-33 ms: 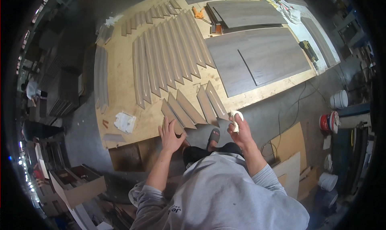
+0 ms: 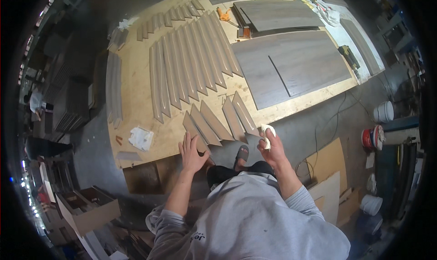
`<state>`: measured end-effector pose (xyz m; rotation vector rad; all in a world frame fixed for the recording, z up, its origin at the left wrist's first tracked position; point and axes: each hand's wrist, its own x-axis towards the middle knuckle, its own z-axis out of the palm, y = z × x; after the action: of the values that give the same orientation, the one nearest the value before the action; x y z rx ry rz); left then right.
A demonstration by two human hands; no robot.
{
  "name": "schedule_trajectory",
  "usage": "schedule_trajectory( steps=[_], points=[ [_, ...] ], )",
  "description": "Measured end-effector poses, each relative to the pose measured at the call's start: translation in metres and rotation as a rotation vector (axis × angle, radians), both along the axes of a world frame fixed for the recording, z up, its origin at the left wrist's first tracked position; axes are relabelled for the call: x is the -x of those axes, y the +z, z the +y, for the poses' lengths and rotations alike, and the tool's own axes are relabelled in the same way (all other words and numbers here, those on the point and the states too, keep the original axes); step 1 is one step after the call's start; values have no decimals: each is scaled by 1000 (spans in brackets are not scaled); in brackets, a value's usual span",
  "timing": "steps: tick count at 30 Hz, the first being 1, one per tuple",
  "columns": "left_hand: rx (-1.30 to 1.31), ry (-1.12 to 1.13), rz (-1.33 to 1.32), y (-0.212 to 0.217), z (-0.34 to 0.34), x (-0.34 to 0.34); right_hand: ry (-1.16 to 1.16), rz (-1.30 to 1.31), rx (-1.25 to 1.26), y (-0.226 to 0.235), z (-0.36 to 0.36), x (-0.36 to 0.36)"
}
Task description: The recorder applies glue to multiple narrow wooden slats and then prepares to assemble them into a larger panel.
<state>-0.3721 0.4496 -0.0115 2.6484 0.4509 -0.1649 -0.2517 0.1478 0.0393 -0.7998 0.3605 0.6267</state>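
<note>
A pale wooden table point(image 2: 133, 80) fills the upper middle of the frame. At upper right, a grey-brown panel point(image 2: 316, 66) with a dark slot lies flat on it. Long strips point(image 2: 193, 62) in matching tones rest side by side at upper center, pale glossy lines running down their lengths, their lower ends cut at a slant. Below them, at the table's lower edge, five short strips sit in a group of three and a pair, all slanting from upper left to lower right. The leftmost short strip point(image 2: 191, 125) lies just up and to the right of the worker's left hand point(image 2: 193, 157), its long axis running past the fingertips toward the thumb side. That hand is by far the nearer of the two. Its fingers are spread, thumb well apart from them in a wide curve; whether they press on the strip cannot be told. The right hand point(image 2: 274, 151), right of the pair near the center of the frame, is closed around a small white wad point(image 2: 266, 142), thumb uppermost, apart from the strips.
</note>
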Motion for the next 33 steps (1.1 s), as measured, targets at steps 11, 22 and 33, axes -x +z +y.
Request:
schedule_trajectory(
  steps=[11,22,33],
  points=[
    [11,-19,-26,-3,-9,-22,-108,44,-102,-10,-15,-12],
    [23,-97,-10,2,-22,-27,-154,51,-119,-6,-9,-16],
    [-29,-164,-17,-1,-29,-61,-133,44,-85,-2,-5,-17]
  ],
)
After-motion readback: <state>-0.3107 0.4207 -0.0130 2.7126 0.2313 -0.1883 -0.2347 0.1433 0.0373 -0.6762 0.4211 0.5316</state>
